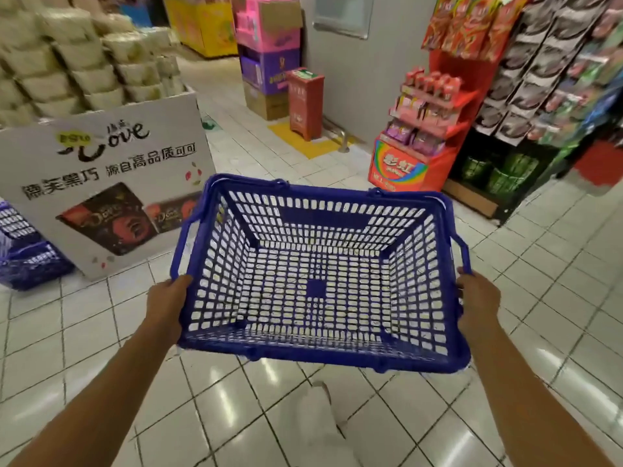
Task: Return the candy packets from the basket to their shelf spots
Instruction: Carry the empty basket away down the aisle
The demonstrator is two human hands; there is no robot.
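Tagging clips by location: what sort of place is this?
Almost certainly a supermarket aisle. Both hands, left hand and right hand, hold a blue shopping basket with nothing in it, over a tiled floor; a red candy display stand and a chocolate promo board stand nearby.

A white chocolate advert board (111, 183) stands at left on the tiled floor (236, 416), stacked pale tubs (77, 59) behind it, pink and purple cartons (269, 52) at upper centre.

Blue basket (317, 281) held over tiled floor (101, 332), left hand (167, 306) and right hand (477, 303) gripping side rims; nothing inside.
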